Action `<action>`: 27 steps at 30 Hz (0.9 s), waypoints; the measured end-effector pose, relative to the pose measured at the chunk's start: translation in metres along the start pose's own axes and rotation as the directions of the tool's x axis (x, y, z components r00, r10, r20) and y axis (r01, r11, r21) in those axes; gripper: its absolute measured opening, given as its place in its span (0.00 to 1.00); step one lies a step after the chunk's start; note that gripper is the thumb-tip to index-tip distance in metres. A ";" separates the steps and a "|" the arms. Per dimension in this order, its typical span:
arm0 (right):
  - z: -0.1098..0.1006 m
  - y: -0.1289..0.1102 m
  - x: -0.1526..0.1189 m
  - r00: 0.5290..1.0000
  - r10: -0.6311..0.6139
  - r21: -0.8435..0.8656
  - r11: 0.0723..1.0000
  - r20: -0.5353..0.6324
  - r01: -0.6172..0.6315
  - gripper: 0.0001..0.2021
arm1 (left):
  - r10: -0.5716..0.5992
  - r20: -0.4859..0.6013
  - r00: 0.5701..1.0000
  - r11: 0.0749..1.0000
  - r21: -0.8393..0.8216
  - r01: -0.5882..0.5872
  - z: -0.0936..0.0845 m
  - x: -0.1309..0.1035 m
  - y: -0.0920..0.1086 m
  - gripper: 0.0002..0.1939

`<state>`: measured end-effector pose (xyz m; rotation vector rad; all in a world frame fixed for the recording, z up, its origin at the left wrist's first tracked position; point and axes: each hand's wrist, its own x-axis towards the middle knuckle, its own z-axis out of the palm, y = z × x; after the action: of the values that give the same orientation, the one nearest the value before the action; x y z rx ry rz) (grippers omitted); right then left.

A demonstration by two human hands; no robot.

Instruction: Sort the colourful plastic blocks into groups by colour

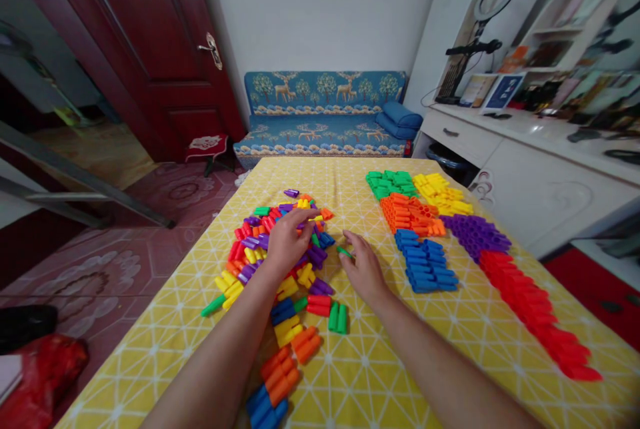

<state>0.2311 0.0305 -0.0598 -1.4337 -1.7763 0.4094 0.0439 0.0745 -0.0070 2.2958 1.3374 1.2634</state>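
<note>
A mixed heap of bullet-shaped plastic tube blocks (245,252) in several colours lies on the left half of the table. My left hand (290,239) reaches over the heap, fingers stretched out and thumb apart; whether its fingertips touch a block is hard to see. To the right of the heap, my right hand (365,268) pinches a small green tube block (345,252) between thumb and fingers. Colour groups sit farther right: green blocks (390,182), yellow blocks (443,194), orange blocks (407,214), blue blocks (427,262), purple blocks (477,236) and red blocks (540,312).
Yellow patterned cloth (350,389) covers the table. Loose orange blocks (280,376) and a green pair (338,318) lie near the heap's front. Beyond the table stands a blue sofa (320,129); a white dresser (525,169) is at right, a metal ladder (75,196) at left.
</note>
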 end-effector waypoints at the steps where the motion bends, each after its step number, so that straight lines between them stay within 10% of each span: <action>1: -0.001 -0.001 0.001 0.999 -0.003 -0.024 1.000 0.032 0.004 0.28 | 0.019 0.110 0.994 0.996 0.079 -0.028 0.000 0.000 0.002 0.17; 5: -0.003 -0.006 0.001 0.981 -0.053 -0.077 0.995 0.184 0.068 0.38 | 0.020 0.367 0.930 0.944 0.300 -0.139 0.010 -0.007 0.012 0.28; 15: 0.000 -0.003 0.000 0.991 -0.056 0.238 0.971 0.121 0.026 0.33 | 0.042 0.222 0.974 0.916 0.381 -0.127 0.021 -0.013 0.013 0.11; 27: -0.002 -0.020 0.002 0.976 -0.052 -0.244 0.964 0.210 0.104 0.18 | 0.137 0.209 0.968 0.978 0.130 -0.166 0.013 -0.012 0.022 0.09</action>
<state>0.2192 0.0259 -0.0441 -1.5347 -2.1045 0.3024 0.0647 0.0551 -0.0097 2.5908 1.2443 0.9705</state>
